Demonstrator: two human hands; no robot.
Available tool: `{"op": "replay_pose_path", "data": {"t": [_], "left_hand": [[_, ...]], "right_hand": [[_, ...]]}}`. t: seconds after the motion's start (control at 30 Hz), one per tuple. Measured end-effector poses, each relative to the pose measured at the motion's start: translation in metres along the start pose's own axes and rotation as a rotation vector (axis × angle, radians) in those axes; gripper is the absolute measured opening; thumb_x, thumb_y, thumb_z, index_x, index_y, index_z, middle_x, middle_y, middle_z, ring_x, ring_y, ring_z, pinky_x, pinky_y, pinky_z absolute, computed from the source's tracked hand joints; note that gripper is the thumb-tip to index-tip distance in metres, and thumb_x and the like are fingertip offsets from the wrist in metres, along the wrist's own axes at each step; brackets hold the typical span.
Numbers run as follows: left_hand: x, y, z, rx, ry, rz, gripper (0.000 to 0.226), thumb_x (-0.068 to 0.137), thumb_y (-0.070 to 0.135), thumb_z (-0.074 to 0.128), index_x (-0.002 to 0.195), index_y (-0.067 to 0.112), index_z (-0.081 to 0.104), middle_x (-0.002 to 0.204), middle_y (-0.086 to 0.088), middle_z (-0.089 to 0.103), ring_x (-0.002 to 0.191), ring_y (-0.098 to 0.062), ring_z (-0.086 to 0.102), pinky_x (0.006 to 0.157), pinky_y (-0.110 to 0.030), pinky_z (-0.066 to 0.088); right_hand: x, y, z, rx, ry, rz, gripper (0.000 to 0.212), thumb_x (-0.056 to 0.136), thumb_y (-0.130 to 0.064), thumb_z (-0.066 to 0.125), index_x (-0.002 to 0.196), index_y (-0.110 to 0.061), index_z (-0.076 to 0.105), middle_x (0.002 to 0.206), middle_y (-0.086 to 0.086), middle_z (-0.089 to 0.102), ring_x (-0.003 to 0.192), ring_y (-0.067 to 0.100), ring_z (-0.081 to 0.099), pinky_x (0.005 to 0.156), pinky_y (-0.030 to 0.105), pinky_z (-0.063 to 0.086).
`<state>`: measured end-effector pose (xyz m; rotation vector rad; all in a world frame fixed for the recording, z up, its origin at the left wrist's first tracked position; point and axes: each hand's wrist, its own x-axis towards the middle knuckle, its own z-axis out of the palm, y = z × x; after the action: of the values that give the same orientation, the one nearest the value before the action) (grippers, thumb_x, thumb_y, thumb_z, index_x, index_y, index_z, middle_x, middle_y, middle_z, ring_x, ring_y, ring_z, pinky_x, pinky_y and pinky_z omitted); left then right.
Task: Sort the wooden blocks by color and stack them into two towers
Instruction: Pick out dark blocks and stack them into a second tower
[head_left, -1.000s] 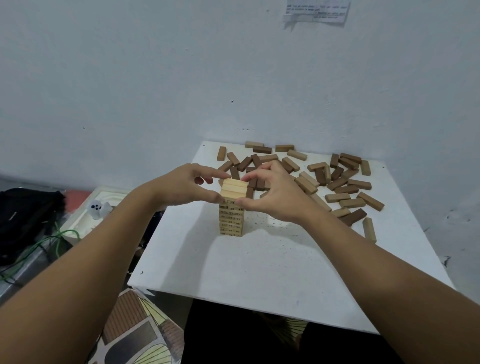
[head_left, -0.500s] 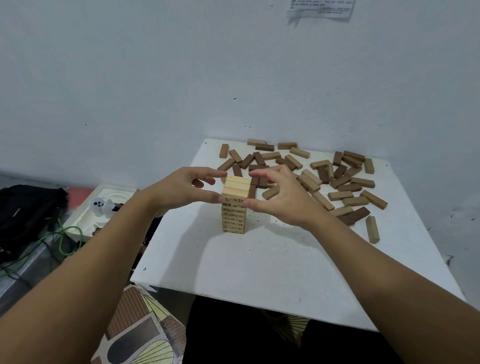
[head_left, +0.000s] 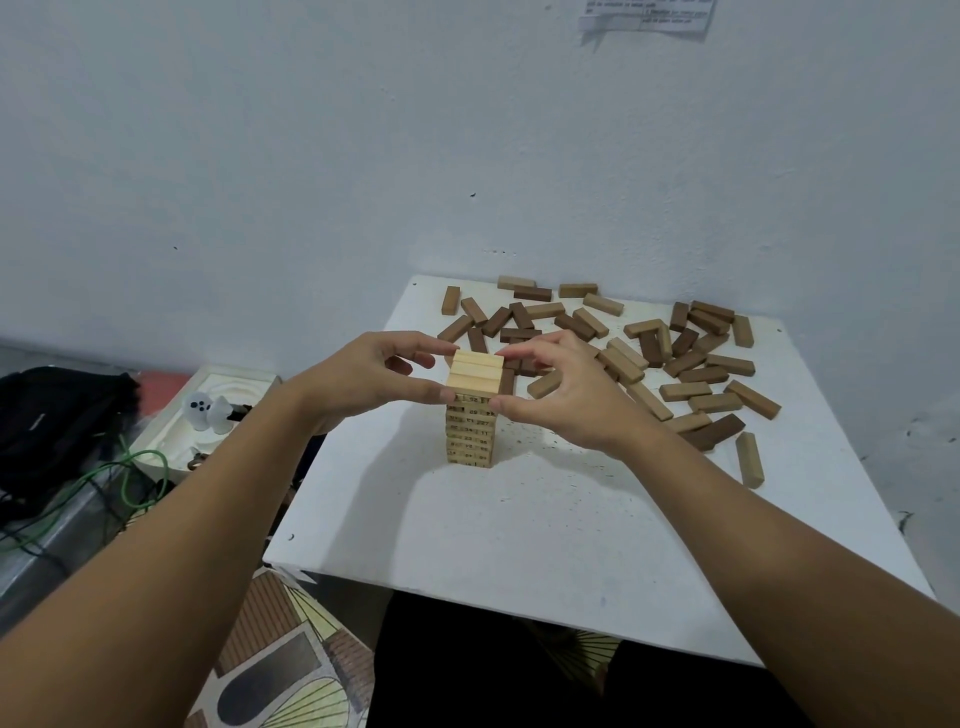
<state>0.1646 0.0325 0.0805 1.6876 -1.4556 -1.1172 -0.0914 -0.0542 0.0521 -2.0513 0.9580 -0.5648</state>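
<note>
Blocks of pale, light-coloured wood make up the one tower (head_left: 471, 415) standing near the middle of the square white table (head_left: 519, 519), its top layer of three plain blocks lying side by side and the lower layers showing small printed numbers on their near ends. My left hand (head_left: 363, 384) is at the tower's left side, thumb pressed against the near left corner of the top layer and index finger touching its far left corner, the other fingers curled loosely behind; I am grasping that top layer from this side. My right hand (head_left: 566, 395) mirrors it on the right, thumb tip against the near right corner just below the top blocks and index fingertip on the far right corner, so the top layer is pinched between both hands. Behind and to the right of the tower lies a loose scatter of medium-brown and dark-brown wooden blocks (head_left: 675, 358) spread flat across the far half of the table, reaching the right edge, with one tan block (head_left: 749, 460) lying apart nearer to me on the right. Off the table to the left sit a cream tray with small white figures (head_left: 208, 410), a black bag (head_left: 57, 415) and a green cable (head_left: 130, 478) on the floor
</note>
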Motion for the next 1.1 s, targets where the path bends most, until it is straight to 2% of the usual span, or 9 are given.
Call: {"op": "replay_pose_path", "data": {"t": [0.17, 0.3, 0.4, 0.73, 0.8, 0.87, 0.97, 1.07, 1.1], "left_hand": [[0.0, 0.001, 0.0, -0.005, -0.002, 0.0, 0.054, 0.067, 0.04, 0.09, 0.119, 0.046, 0.074, 0.128, 0.001, 0.062, 0.118, -0.023, 0.056, 0.098, -0.032, 0.05], [0.0, 0.001, 0.001, -0.016, 0.002, -0.005, 0.049, 0.071, 0.034, 0.09, 0.117, 0.044, 0.075, 0.127, -0.001, 0.062, 0.118, -0.023, 0.056, 0.094, -0.028, 0.048], [-0.002, 0.001, 0.001, -0.027, -0.001, -0.012, 0.053, 0.066, 0.038, 0.09, 0.117, 0.044, 0.075, 0.128, -0.001, 0.061, 0.119, -0.023, 0.056, 0.092, -0.027, 0.047], [-0.004, 0.004, 0.001, -0.021, -0.007, -0.028, 0.057, 0.064, 0.039, 0.09, 0.119, 0.044, 0.074, 0.13, -0.001, 0.061, 0.12, -0.019, 0.058, 0.093, -0.026, 0.047], [-0.006, 0.004, -0.002, -0.015, -0.019, -0.034, 0.06, 0.066, 0.038, 0.093, 0.122, 0.045, 0.072, 0.129, 0.0, 0.062, 0.12, -0.016, 0.058, 0.096, -0.027, 0.046], [-0.006, 0.004, -0.005, -0.053, -0.007, -0.026, 0.056, 0.072, 0.038, 0.092, 0.123, 0.046, 0.071, 0.125, 0.002, 0.066, 0.121, -0.012, 0.06, 0.105, -0.03, 0.042], [-0.007, 0.009, -0.005, -0.14, 0.098, 0.001, 0.043, 0.082, 0.036, 0.075, 0.124, 0.039, 0.071, 0.117, 0.005, 0.071, 0.122, -0.009, 0.061, 0.107, -0.029, 0.042], [-0.006, 0.024, 0.0, -0.056, 0.325, 0.059, 0.018, 0.096, 0.029, 0.071, 0.113, 0.033, 0.073, 0.107, -0.001, 0.069, 0.095, -0.01, 0.061, 0.089, -0.024, 0.047], [-0.006, 0.03, 0.003, -0.003, 0.384, 0.087, 0.012, 0.098, 0.03, 0.069, 0.108, 0.033, 0.074, 0.102, -0.001, 0.067, 0.086, -0.008, 0.058, 0.08, -0.021, 0.047]], "right_hand": [[0.002, 0.001, 0.002, 0.005, -0.002, -0.006, 0.053, 0.076, -0.053, 0.086, 0.122, -0.052, 0.06, 0.131, -0.018, 0.043, 0.13, 0.003, 0.046, 0.11, 0.041, 0.046], [0.002, 0.0, 0.001, 0.008, -0.006, -0.002, 0.055, 0.077, -0.052, 0.086, 0.126, -0.048, 0.062, 0.13, -0.018, 0.043, 0.128, 0.0, 0.045, 0.109, 0.04, 0.047], [0.001, -0.001, 0.001, 0.005, -0.01, 0.0, 0.057, 0.078, -0.051, 0.085, 0.129, -0.045, 0.062, 0.13, -0.018, 0.043, 0.128, -0.001, 0.045, 0.109, 0.038, 0.046], [0.0, 0.002, 0.001, 0.016, -0.02, 0.008, 0.067, 0.075, -0.056, 0.084, 0.136, -0.051, 0.055, 0.134, -0.019, 0.042, 0.132, 0.002, 0.044, 0.109, 0.041, 0.046], [-0.001, 0.002, 0.0, 0.025, -0.024, 0.01, 0.07, 0.079, -0.057, 0.081, 0.141, -0.05, 0.05, 0.136, -0.017, 0.042, 0.132, 0.004, 0.044, 0.107, 0.036, 0.045], [-0.004, 0.001, -0.002, 0.075, -0.016, 0.019, 0.061, 0.09, -0.055, 0.071, 0.145, -0.043, 0.049, 0.133, -0.014, 0.044, 0.128, 0.007, 0.047, 0.103, 0.031, 0.041], [-0.009, 0.002, -0.005, 0.171, 0.068, 0.018, 0.047, 0.097, -0.049, 0.052, 0.142, -0.036, 0.055, 0.125, -0.008, 0.05, 0.117, 0.004, 0.053, 0.099, 0.026, 0.042], [-0.016, 0.008, -0.009, 0.126, 0.18, 0.026, 0.032, 0.105, -0.036, 0.052, 0.135, -0.029, 0.061, 0.123, -0.007, 0.054, 0.098, -0.009, 0.058, 0.081, 0.007, 0.042], [-0.019, 0.011, -0.01, 0.11, 0.21, 0.034, 0.029, 0.106, -0.033, 0.053, 0.132, -0.027, 0.063, 0.121, -0.008, 0.055, 0.094, -0.011, 0.059, 0.076, 0.005, 0.042]]}}
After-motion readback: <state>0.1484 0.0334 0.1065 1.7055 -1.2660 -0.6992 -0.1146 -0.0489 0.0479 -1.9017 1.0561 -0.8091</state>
